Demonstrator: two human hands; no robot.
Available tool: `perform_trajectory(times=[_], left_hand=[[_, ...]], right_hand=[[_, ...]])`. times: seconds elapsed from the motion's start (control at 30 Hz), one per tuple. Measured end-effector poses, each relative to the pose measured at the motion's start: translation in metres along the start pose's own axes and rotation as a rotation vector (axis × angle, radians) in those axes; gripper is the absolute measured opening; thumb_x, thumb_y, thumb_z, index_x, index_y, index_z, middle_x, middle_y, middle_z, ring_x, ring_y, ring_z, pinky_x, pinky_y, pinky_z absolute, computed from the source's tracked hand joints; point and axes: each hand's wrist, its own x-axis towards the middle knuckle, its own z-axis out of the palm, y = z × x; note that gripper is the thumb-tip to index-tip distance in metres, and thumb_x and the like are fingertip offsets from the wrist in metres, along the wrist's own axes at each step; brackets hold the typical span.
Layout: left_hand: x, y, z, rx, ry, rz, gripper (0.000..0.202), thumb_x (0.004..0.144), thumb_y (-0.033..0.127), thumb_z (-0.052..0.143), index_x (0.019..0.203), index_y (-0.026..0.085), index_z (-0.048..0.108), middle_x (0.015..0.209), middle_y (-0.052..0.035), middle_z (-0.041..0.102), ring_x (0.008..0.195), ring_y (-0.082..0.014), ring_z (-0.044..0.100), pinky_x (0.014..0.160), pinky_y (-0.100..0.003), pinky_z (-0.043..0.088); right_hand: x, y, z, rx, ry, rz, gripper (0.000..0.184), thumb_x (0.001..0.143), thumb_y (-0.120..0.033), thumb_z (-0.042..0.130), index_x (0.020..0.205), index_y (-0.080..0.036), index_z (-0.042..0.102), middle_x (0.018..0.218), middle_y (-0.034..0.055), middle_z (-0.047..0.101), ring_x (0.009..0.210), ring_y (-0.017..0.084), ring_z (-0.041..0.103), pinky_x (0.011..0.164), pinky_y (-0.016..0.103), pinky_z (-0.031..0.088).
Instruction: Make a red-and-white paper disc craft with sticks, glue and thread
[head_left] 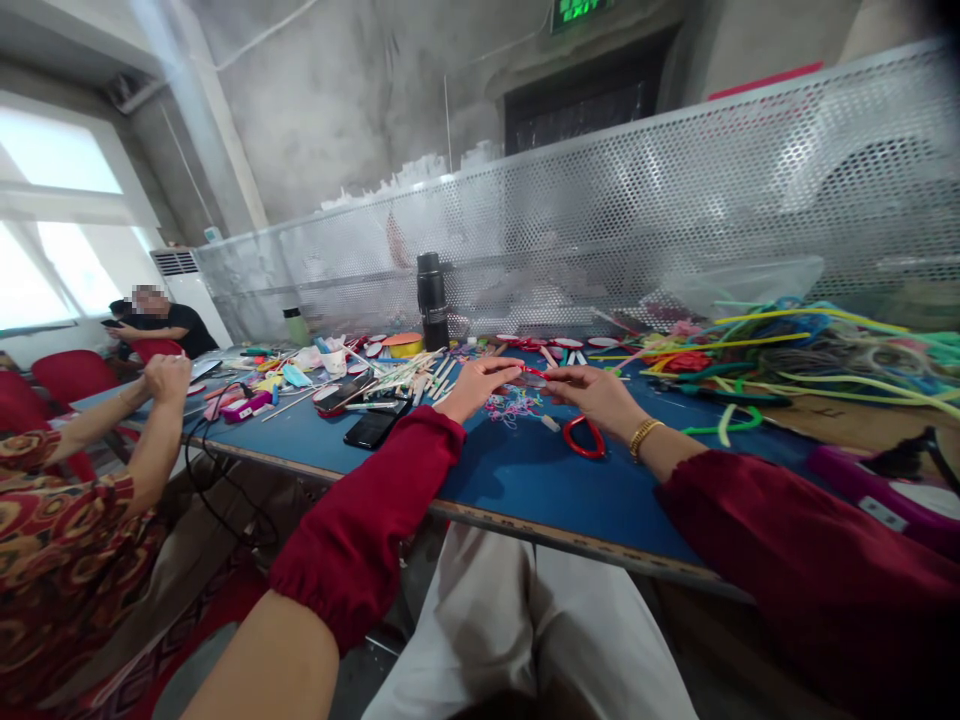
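My left hand [480, 385] and my right hand [596, 395] are raised just above the blue table [525, 480], fingertips pinched on the two ends of a short red pipe cleaner [536, 373] stretched between them. Both arms wear dark red sleeves, and a gold bracelet [645, 435] circles my right wrist. Red-handled scissors [585, 438] lie on the table under my right hand. A small tangle of pastel rubber bands [514, 407] lies between the hands.
A black phone [371, 428] and white sticks [409, 378] lie left of my hands. A black flask [432, 300] stands behind. Long coloured pipe cleaners [795, 355] pile up at right. A perforated metal screen [675, 200] backs the table. A person's hand [166, 378] works at left; another person sits farther back.
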Motion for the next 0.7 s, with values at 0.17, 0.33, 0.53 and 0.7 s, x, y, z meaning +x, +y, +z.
perform_trajectory(times=[0.17, 0.33, 0.53, 0.7], left_hand=[[0.0020, -0.0014, 0.0001, 0.009, -0.014, 0.064, 0.042, 0.074, 0.040, 0.083, 0.107, 0.014, 0.077, 0.107, -0.0118, 0.076, 0.090, -0.0173, 0.070, 0.089, -0.037, 0.056], [0.0053, -0.0028, -0.0016, 0.005, -0.077, 0.185, 0.038, 0.071, 0.037, 0.085, 0.101, 0.013, 0.077, 0.117, -0.0133, 0.075, 0.106, -0.0214, 0.069, 0.101, -0.042, 0.052], [0.0039, 0.0026, -0.0022, 0.104, -0.088, 0.262, 0.027, 0.078, 0.036, 0.081, 0.095, 0.015, 0.079, 0.118, -0.0132, 0.075, 0.111, -0.0213, 0.068, 0.105, -0.045, 0.050], [0.0070, -0.0041, -0.0014, 0.084, -0.135, 0.256, 0.034, 0.077, 0.035, 0.082, 0.102, 0.012, 0.077, 0.128, -0.0180, 0.071, 0.114, -0.0241, 0.069, 0.106, -0.048, 0.052]], right_hand=[[-0.0031, -0.0081, 0.0013, -0.080, 0.009, -0.073, 0.045, 0.071, -0.049, 0.085, 0.107, -0.022, 0.079, 0.097, 0.0062, 0.079, 0.088, 0.022, 0.073, 0.090, 0.041, 0.061], [-0.0037, -0.0102, 0.0014, 0.022, 0.039, -0.001, 0.048, 0.069, -0.045, 0.087, 0.110, -0.020, 0.077, 0.092, 0.0066, 0.078, 0.086, 0.022, 0.073, 0.089, 0.040, 0.062], [-0.0011, -0.0070, 0.0015, 0.082, 0.041, -0.005, 0.060, 0.065, -0.041, 0.090, 0.119, -0.020, 0.073, 0.117, 0.0096, 0.075, 0.091, 0.022, 0.073, 0.088, 0.040, 0.064], [0.0024, -0.0050, -0.0019, -0.046, 0.005, -0.046, 0.068, 0.067, -0.040, 0.089, 0.128, -0.019, 0.069, 0.100, 0.0078, 0.078, 0.090, 0.024, 0.074, 0.092, 0.044, 0.061]])
